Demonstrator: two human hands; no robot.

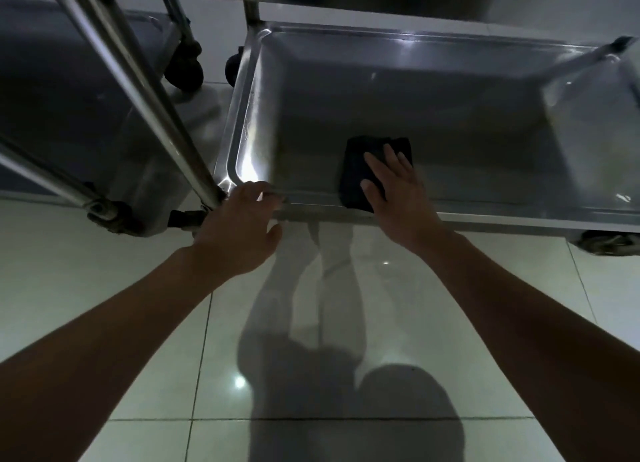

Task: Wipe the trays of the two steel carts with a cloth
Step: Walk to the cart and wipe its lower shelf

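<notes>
My right hand (394, 187), fingers straight and spread, presses the dark cloth (363, 170) flat near the tray (450, 108) front rim, unwiped steel lying ahead; my left hand (239, 226) grips the front-left corner.

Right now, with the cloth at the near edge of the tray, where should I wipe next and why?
Probably push the cloth away toward the far wall. The right hand presses it flat at the tray's near rim, the floor beyond lies open, and the left hand steadies the near corner.
</notes>
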